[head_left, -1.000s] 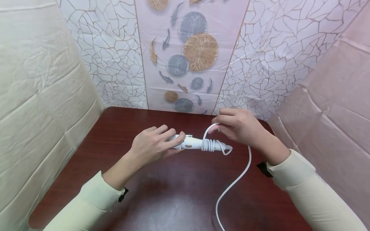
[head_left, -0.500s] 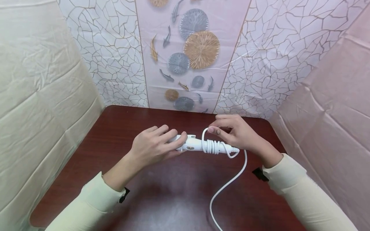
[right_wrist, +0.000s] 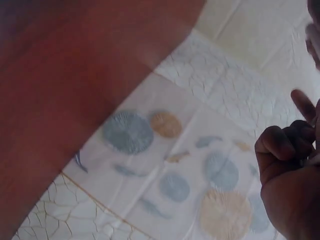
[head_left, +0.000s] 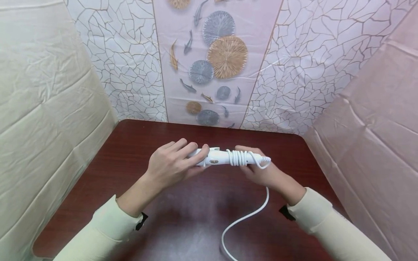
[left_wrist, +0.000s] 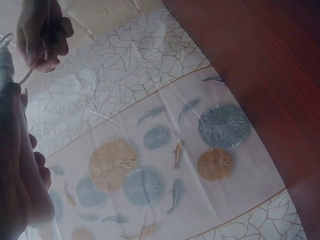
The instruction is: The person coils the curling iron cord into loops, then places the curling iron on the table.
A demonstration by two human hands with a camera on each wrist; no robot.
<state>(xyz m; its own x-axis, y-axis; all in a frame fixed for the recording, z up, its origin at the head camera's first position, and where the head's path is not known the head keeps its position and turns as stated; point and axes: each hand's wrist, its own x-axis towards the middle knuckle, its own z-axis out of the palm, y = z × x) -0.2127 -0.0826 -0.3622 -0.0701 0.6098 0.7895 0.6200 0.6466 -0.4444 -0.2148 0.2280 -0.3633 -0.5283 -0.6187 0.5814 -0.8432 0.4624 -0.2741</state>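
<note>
A white hair iron with a small gold-coloured button is held level above the table in the head view. My left hand grips its left part, fingers over the top and thumb on the near side. Several turns of white power cord are wound round the handle on the right. Partly behind that handle is my right hand, its fingers curled on the cord, which hangs down from it. The left wrist view shows the right hand pinching the cord close to the handle's end.
Under both hands lies a dark red-brown table. A patterned sheet with fish and round motifs hangs at the back. Beige cloth walls close in the left and right sides.
The right hand has come down from above the handle to behind and below it, carrying the cord round. The loose cord has shifted left, and the iron is raised slightly.
</note>
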